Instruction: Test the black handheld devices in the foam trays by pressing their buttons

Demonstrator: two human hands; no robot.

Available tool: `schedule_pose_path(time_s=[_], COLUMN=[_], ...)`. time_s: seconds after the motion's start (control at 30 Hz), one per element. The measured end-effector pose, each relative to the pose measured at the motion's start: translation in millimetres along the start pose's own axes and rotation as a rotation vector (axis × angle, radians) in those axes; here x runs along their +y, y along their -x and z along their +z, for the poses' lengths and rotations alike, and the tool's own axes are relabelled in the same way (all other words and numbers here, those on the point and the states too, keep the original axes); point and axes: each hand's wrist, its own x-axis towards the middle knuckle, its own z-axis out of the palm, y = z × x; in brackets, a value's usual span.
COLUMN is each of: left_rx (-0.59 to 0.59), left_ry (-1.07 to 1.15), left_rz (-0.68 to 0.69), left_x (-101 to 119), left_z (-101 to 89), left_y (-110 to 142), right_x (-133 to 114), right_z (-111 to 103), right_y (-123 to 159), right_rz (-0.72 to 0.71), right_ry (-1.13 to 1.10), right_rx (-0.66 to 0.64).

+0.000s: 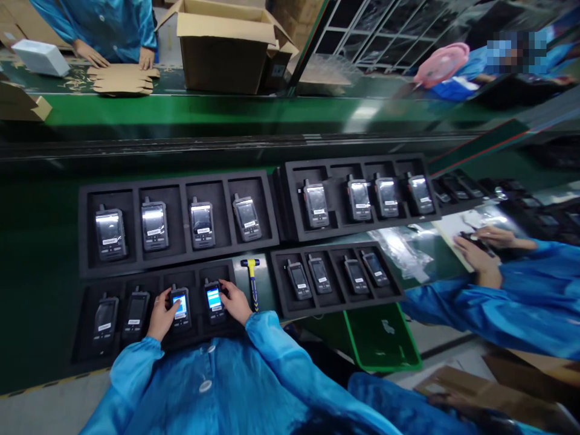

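In a black foam tray point(158, 281) close to my body lie several handheld radios with stub antennas, two of them with lit screens. My left hand point(161, 315) is closed about the left edge of one lit handheld radio point(182, 320), its thumb over the screen. Another lit handheld radio point(215, 309) has my right hand point(235, 303) at its right edge, fingers bent against its side. Both radios rest in their tray compartments. Left of them, a handheld radio point(136, 311) and one more radio point(106, 320) have dark screens.
Behind is a larger foam tray point(176, 257) of radios; more trays point(357, 232) stand right. A yellow-and-blue hammer point(252, 284) lies between trays. A green bin point(385, 338) sits below the table edge. A co-worker's hands point(480, 254) work at right; another person point(104, 30) handles cardboard opposite.
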Motion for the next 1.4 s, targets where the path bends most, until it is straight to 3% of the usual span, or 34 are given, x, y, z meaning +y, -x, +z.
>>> schedule_pose_path(time_s=[0.73, 1.0, 1.4], left_rx=[-0.038, -0.059, -0.049], left_ry=[-0.002, 0.01, -0.009], left_rz=[0.075, 0.083, 0.099], left_x=[-4, -5, -6], left_z=[1.3, -2.4, -2.3], left_y=[9, 8, 6], right_x=[1, 0, -5], right_z=[-4, -15, -13], right_y=[0, 5, 5], right_rz=[-0.04, -0.091, -0.05], right_ry=[0.001, 0.056, 0.132], right_rx=[-0.069, -0.238, -0.232])
